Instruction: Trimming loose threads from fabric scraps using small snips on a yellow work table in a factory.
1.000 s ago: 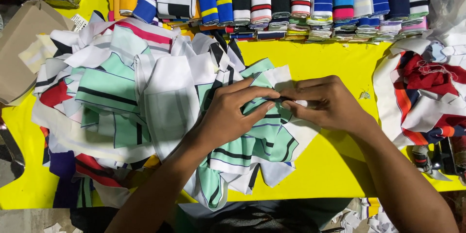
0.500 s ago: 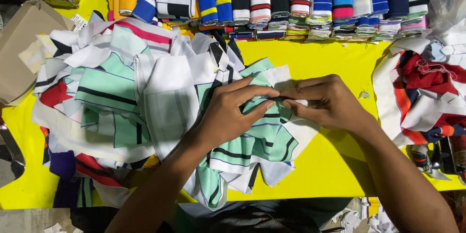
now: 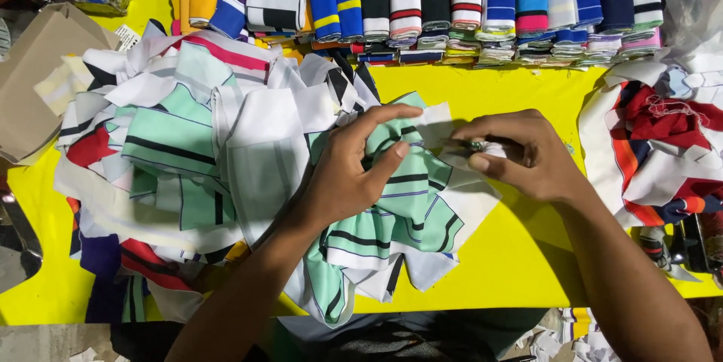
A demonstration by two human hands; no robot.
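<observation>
While pressed down on the mint-green knit fabric piece with black and white stripes (image 3: 392, 204), left hand (image 3: 354, 174) lies spread over the heap, fingers (image 3: 388, 117) stretched toward the cloth's upper edge, thumb bent against a stripe; pinning rather than clenching. Just beside it, right hand (image 3: 520, 155) curled into a loose fist, pinching the white edge of the same piece together with a small slim metal tool (image 3: 471, 145), mostly hidden between thumb and forefinger; cannot tell exactly what kind of tool. Striped piece sits at the middle of the bright yellow table top (image 3: 512, 256), on the right end of a loose pile of white, green and pink fabric cut-outs (image 3: 188, 158), its lower corner hanging over the near table edge. Along the far edge, a row of folded striped rib-knit bands in blue, white, black and yellow (image 3: 452, 0). At the right, a second heap of red, white and navy fabric (image 3: 663, 143), well apart from the hands. At the left, a brown cardboard box (image 3: 38, 83) touching the pile.
</observation>
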